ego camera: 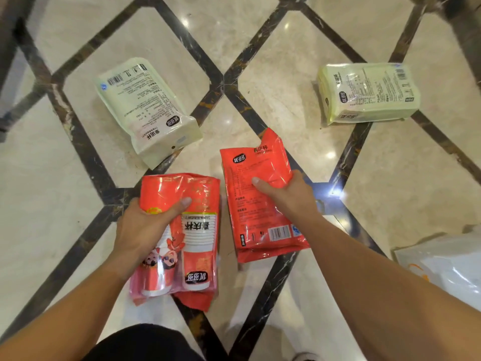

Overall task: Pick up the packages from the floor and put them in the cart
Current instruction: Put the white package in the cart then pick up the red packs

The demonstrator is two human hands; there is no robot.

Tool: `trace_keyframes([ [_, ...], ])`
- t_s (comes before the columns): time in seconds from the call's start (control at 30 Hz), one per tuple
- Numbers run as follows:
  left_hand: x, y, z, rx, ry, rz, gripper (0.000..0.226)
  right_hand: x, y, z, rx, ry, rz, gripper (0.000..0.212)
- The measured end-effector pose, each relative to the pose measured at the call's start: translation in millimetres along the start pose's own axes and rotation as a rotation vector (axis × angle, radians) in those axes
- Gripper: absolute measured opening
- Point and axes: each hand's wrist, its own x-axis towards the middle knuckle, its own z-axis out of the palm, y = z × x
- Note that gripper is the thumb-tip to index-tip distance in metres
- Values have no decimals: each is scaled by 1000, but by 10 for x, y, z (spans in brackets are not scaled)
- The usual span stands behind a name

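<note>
Two red packages of paper cups are in my hands above the marble floor. My left hand [145,225] grips the left red package [197,246], printed front up, with stacked cups showing through the plastic. My right hand [283,194] holds the right red package [255,204] by its right edge, label side up. Two pale green packages lie on the floor beyond: one at upper left [145,105], one at upper right [369,92]. No cart is in view.
A white plastic bag [447,267] lies at the right edge, near my right forearm. Dark bands cross the beige floor [260,48] in a diamond pattern. Dark furniture legs [13,48] stand at the far left and top right corners.
</note>
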Motion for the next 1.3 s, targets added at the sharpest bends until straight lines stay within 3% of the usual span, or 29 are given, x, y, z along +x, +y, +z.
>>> trace_keyframes([
  [0.13, -399, 377, -303, -70, 84, -37, 45, -392, -285, -265, 65, 52, -2, 95],
  [0.3, -1077, 1311, -1001, -91, 94, -63, 59, -1162, -1104, -1098, 64, 38, -91, 85],
  [0.43, -1761, 2403, -1676, -99, 74, 4, 55, -1862, -2023, -2010, 114, 70, -169, 67],
  [0.6, -2755, 4037, -2549, -167, 51, 113, 45, -2818, -3246, -3386, 182, 179, -236, 50],
  [0.87, -4410, 6433, -3590, -249, 38, 374, 37, -4251, -4770, -5618, 349, 425, -373, 47],
  [0.97, -4995, 7087, -3829, -257, 6, 500, 40, -4728, -5075, -6305, 404, 518, -418, 47],
  [1.1, -5671, 7729, -4009, -238, -35, 640, 57, -5423, -5240, -7076, 461, 681, -498, 68],
  [1.3, -6378, 8199, -3919, -198, -213, 823, 69, -6626, -4902, -7677, 465, 967, -462, 64],
])
